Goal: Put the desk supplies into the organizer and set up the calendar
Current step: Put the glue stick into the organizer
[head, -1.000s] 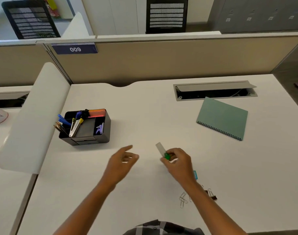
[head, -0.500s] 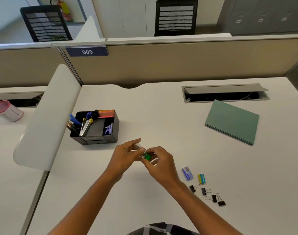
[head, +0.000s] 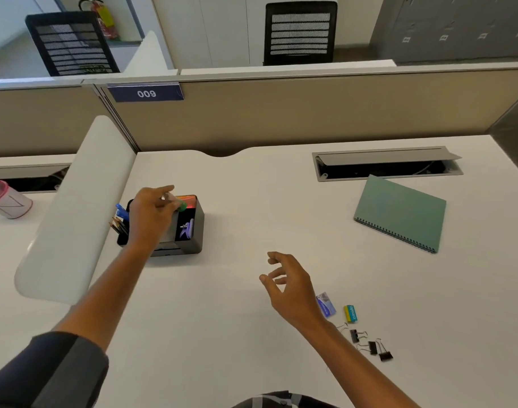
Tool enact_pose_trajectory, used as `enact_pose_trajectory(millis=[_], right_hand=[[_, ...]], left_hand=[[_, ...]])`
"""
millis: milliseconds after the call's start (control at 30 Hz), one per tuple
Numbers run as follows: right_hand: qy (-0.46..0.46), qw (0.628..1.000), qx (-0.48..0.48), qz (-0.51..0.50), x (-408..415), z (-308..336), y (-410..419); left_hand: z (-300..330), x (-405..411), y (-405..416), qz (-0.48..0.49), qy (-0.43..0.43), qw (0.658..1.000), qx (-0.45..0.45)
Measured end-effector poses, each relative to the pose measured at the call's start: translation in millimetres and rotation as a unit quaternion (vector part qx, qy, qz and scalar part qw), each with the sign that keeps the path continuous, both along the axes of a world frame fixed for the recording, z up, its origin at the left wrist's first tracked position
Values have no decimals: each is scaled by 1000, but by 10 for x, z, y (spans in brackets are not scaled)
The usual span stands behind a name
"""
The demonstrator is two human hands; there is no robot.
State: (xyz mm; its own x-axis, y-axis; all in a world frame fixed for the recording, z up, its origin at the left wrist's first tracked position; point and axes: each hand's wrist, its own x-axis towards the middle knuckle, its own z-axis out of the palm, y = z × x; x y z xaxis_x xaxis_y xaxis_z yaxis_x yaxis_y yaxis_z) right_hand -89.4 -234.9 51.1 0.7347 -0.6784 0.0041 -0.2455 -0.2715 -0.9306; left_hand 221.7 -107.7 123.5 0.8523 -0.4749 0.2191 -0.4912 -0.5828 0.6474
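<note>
A black desk organizer [head: 197,228] stands on the white desk's left side, holding pens, pencils and a purple item. My left hand [head: 150,213] hovers over the organizer and pinches a small green-capped item [head: 182,205] above a compartment. My right hand [head: 290,285] floats above the desk's middle, fingers relaxed and holding nothing. A green spiral-bound calendar [head: 400,212] lies flat at the right. Near my right wrist lie a blue staple box [head: 326,304], a yellow-and-teal eraser [head: 351,313] and several black binder clips [head: 369,344].
A white curved divider [head: 75,210] borders the desk at the left, close to the organizer. An open cable tray [head: 387,164] is set into the desk behind the calendar. A beige partition [head: 310,113] closes the back. A pink-rimmed cup [head: 6,200] stands on the neighbouring desk.
The green-capped item passed from my right hand to my left hand, which carried it up and left over the organizer. My right hand drew back to the right and opened.
</note>
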Motion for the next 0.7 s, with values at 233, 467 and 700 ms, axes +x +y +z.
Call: enact_pose_trajectory(millis=[233,467,700], right_hand=[[33,999,-26,1,-169,-117,-37],[91,994,-64,12,-373,-222,-92],[139,987,-82,16,-552,-288,-193]], left_hand=[[-328,264,-93,-79,-26,987,135],[-536,300,-69,-95,-123,962,224],[-570,372,-85,-110,-142,954,238]])
